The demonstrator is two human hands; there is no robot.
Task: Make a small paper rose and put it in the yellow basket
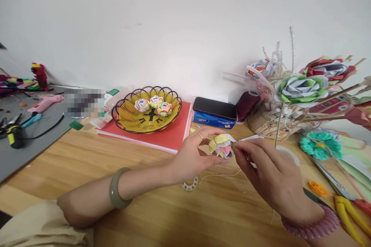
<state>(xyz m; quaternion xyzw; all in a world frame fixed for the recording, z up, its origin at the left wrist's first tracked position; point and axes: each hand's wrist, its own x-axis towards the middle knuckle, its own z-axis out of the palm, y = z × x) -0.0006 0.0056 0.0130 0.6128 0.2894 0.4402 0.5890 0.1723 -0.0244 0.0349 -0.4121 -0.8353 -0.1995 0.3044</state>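
Observation:
Between the thumb and fingers of my left hand (pixel 189 157) sits a small paper flower (pixel 222 146) with yellow, white and pink petals. My right hand (pixel 269 170) is closed in a pinch at the flower's right edge; its fingertips hide exactly which part they grip. A piece of white paper (pixel 252 137) shows just behind the right fingers. Below the flower, a white spool (pixel 189 185) with holes round its rim lies on the wooden table (pixel 162 216), a thin thread running from it to the right.
A yellow woven basket (pixel 127 121) holding 3 paper flowers stands on red paper (pixel 171 139). Behind my hands, a phone (pixel 214 108) rests on a blue tissue pack (pixel 213 119). Yellow-handled scissors (pixel 348 212), a teal flower (pixel 320 146) and a decorated wooden basket (pixel 261 121) are at right.

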